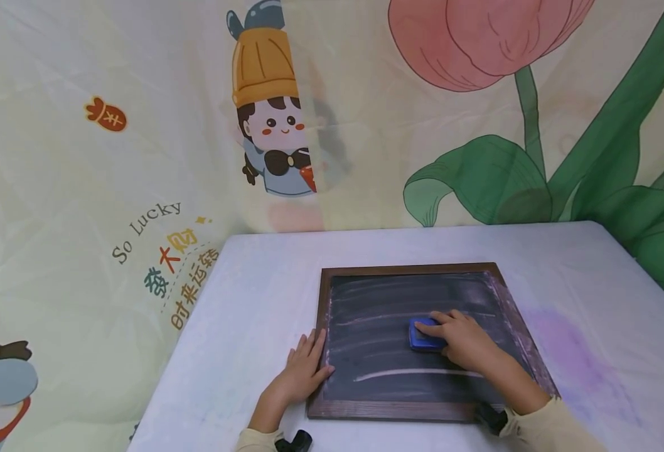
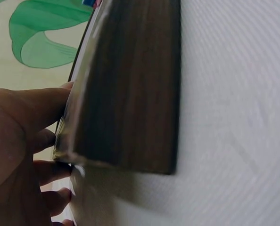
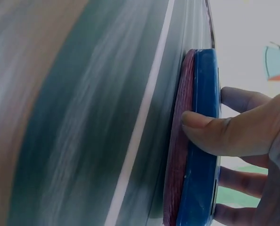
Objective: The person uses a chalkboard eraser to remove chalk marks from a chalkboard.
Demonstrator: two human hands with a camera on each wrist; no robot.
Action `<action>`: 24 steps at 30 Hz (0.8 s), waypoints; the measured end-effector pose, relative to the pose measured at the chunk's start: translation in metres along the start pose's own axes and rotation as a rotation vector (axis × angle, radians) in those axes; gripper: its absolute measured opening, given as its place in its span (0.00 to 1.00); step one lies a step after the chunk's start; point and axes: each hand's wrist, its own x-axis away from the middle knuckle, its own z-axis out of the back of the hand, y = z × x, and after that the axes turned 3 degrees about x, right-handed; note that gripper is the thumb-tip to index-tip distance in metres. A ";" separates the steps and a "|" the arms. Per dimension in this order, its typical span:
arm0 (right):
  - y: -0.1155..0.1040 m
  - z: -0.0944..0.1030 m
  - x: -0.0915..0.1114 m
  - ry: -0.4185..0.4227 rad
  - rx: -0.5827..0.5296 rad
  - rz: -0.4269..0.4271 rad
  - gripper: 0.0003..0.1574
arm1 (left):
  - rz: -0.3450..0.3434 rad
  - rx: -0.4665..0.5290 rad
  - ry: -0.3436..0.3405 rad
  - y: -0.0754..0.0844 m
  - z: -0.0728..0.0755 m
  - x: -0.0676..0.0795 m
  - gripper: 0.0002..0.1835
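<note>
A blackboard in a brown wooden frame lies flat on the white-covered table. Pale chalk smears cross its dark surface, and one brighter white chalk line runs below the eraser. My right hand grips a blue chalkboard eraser, with the thumb on one side and fingers on the other. The eraser's reddish felt faces the board right of its middle. At the board's left edge, my left hand rests with fairly straight fingers on the frame, the thumb reaching over its inner border.
The white tablecloth carries a purple-pink stain to the right of the board. Behind the table hangs a printed cloth with a tulip and cartoon figures. A black strap device sits at the right wrist.
</note>
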 end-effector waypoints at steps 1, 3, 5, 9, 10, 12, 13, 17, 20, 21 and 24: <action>0.004 0.000 0.002 0.006 0.003 0.002 0.37 | -0.001 0.001 0.000 0.000 0.000 0.000 0.39; 0.012 0.000 0.006 0.018 0.006 0.007 0.37 | 0.001 0.002 -0.001 0.001 0.000 0.000 0.39; 0.020 0.000 0.010 0.034 0.015 0.010 0.37 | 0.000 0.003 0.000 0.001 0.000 0.000 0.39; 0.036 -0.001 0.020 0.062 0.008 0.007 0.38 | 0.002 -0.001 -0.003 0.000 0.000 0.000 0.39; 0.040 -0.001 0.022 0.064 0.002 0.007 0.38 | 0.002 -0.003 -0.003 0.000 -0.001 0.000 0.39; 0.049 -0.002 0.027 0.071 -0.005 0.008 0.39 | 0.005 -0.003 -0.005 0.001 -0.001 0.000 0.39; 0.053 -0.002 0.030 0.073 -0.010 0.004 0.38 | 0.006 -0.004 -0.006 0.001 0.000 0.000 0.39; 0.066 -0.002 0.037 0.080 -0.020 -0.006 0.39 | 0.006 -0.006 -0.005 0.002 0.000 0.001 0.39; 0.072 -0.003 0.040 0.085 -0.025 -0.001 0.39 | 0.007 -0.009 -0.005 0.002 0.000 0.000 0.39; 0.072 -0.003 0.040 0.086 -0.028 0.001 0.39 | 0.007 -0.008 -0.006 0.002 0.000 0.000 0.39; 0.072 -0.004 0.041 0.091 -0.045 0.003 0.40 | 0.012 -0.004 -0.008 0.002 0.000 0.001 0.39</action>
